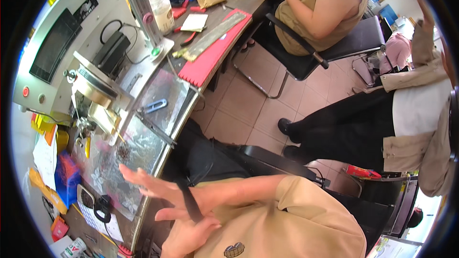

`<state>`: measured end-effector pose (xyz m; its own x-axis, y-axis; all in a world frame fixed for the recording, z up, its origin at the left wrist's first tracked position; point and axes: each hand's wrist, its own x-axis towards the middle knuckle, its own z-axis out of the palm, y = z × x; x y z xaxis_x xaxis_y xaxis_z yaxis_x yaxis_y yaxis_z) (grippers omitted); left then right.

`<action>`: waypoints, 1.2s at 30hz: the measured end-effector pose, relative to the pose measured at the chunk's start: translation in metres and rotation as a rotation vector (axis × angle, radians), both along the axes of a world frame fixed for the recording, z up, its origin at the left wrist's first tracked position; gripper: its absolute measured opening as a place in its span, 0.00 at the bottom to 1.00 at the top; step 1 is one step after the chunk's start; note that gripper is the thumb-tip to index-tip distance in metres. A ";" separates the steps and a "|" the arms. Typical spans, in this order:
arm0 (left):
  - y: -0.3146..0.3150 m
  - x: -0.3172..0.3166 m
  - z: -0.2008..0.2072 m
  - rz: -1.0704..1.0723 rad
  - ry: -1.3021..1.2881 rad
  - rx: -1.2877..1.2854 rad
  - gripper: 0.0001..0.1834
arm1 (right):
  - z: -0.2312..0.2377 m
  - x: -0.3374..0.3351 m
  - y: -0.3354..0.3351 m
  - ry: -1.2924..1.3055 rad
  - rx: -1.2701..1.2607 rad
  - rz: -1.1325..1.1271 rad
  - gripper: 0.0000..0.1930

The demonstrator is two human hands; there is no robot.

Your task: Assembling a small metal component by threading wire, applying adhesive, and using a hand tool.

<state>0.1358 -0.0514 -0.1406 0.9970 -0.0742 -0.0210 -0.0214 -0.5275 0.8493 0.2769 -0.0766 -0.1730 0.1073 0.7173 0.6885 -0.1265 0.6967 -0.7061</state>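
From my distant seat, I have the right hand (pixel 167 195) spread wide with the dark strap (pixel 189 201) across its wrist, the left hand (pixel 189 237) just beside it closed on the strap's end, and a blue tool (pixel 156 106) lying well apart from both hands.
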 end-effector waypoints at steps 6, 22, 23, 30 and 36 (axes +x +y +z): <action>-0.002 -0.001 0.001 0.042 -0.138 0.070 0.11 | 0.030 -0.018 0.003 0.671 -0.256 0.325 0.48; 0.010 -0.008 -0.016 -0.062 -0.205 0.284 0.08 | -0.019 0.003 0.007 -0.799 -0.211 -0.269 0.17; 0.013 -0.011 -0.010 -0.028 -0.241 0.330 0.08 | -0.015 0.005 0.012 -0.792 -0.221 -0.269 0.17; 0.007 -0.013 -0.014 0.269 -0.419 0.252 0.10 | -0.022 0.022 0.025 -0.770 -0.388 -0.024 0.18; 0.004 -0.010 -0.025 0.571 -0.468 0.119 0.12 | -0.031 0.028 0.034 -0.840 -0.443 -0.100 0.18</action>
